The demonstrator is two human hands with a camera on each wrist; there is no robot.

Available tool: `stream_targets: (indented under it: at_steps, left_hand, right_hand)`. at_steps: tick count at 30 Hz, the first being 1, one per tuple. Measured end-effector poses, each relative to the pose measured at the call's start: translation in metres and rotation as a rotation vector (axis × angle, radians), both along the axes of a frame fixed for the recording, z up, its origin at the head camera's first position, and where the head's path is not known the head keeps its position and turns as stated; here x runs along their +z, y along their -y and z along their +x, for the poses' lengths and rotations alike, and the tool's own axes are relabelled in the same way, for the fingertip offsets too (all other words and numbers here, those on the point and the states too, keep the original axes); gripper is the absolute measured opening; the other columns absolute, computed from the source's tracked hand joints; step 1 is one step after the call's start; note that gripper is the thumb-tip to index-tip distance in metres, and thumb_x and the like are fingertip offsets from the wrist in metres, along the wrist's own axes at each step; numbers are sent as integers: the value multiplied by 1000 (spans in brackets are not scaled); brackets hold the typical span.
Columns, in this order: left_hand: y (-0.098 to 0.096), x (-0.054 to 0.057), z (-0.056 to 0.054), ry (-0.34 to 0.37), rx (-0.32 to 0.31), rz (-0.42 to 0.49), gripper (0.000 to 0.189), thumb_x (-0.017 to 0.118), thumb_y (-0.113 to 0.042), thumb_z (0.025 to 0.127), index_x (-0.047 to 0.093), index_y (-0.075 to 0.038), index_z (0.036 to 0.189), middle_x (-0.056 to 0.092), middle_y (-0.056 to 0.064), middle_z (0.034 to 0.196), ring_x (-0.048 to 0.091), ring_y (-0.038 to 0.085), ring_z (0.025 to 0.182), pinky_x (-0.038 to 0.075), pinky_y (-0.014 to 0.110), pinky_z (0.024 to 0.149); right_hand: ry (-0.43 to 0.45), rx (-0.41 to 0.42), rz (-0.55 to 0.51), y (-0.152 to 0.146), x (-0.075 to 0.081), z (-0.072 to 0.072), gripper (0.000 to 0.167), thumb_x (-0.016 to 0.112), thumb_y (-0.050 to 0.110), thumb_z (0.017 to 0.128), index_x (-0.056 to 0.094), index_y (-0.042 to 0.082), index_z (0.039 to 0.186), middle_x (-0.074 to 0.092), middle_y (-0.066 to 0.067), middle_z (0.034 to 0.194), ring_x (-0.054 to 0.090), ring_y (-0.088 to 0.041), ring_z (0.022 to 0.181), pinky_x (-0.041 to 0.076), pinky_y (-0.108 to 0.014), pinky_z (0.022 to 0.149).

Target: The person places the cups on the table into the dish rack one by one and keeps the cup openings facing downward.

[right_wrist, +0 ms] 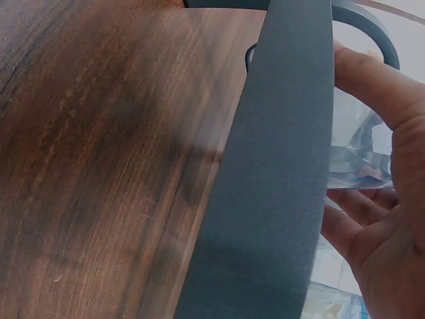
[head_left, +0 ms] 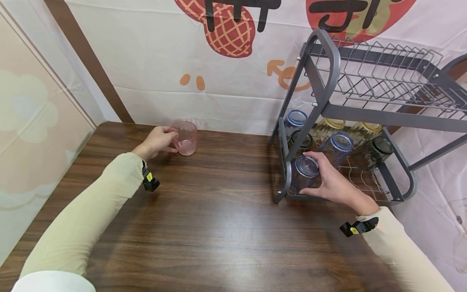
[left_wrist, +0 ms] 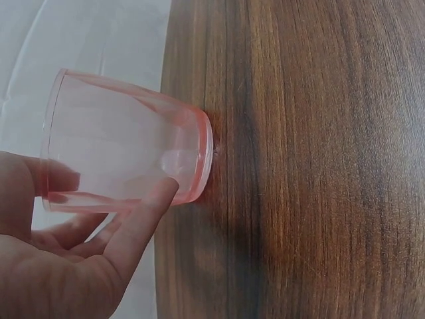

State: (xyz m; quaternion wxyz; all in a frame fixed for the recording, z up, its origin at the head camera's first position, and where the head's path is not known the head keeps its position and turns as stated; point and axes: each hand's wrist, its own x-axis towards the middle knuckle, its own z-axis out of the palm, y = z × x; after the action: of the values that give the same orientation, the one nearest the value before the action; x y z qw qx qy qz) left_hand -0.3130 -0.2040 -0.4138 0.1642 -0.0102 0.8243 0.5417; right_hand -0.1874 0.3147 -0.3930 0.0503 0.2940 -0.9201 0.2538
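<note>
On the table at the back left stands a clear pink cup (head_left: 187,140), upright with its mouth up. My left hand (head_left: 159,142) grips its left side. In the left wrist view, one digit reaches over the rim of the pink cup (left_wrist: 133,133) and others lie along its outside. At the rack's lower left front corner, a blue-rimmed glass (head_left: 306,167) stands upside down. My right hand (head_left: 333,180) curls round it, thumb and fingers on opposite sides. A dark rack rail (right_wrist: 265,159) hides part of this grip in the right wrist view.
A grey two-tier dish rack (head_left: 324,109) stands at the back right, with wire slots on top. Its lower tier holds several upturned glasses, including a yellow glass (head_left: 328,132) and a dark glass (head_left: 375,152). A printed cloth (head_left: 146,81) hangs behind the wooden table (head_left: 204,227).
</note>
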Motion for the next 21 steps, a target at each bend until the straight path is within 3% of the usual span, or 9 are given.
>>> stream_targets:
  at_steps: [3,21]
  left_hand:
    - [0,0,0,-1,-2,-1,48,39,-14,108,37,11,148,55,24,119,65,12,85,62,35,86]
    - [-1,3,2,12,19,28,47,40,-12,107,38,12,148,54,22,115,65,11,81,63,38,83]
  right_hand:
    - [-6,5,-4,0,-1,0,113,99,16,63,29,2,150,41,-19,142,48,-31,128,44,-42,101]
    - [-36,11,23,-5,-2,0,117,100,23,64,29,12,156,36,-19,148,42,-33,132,46,-56,99]
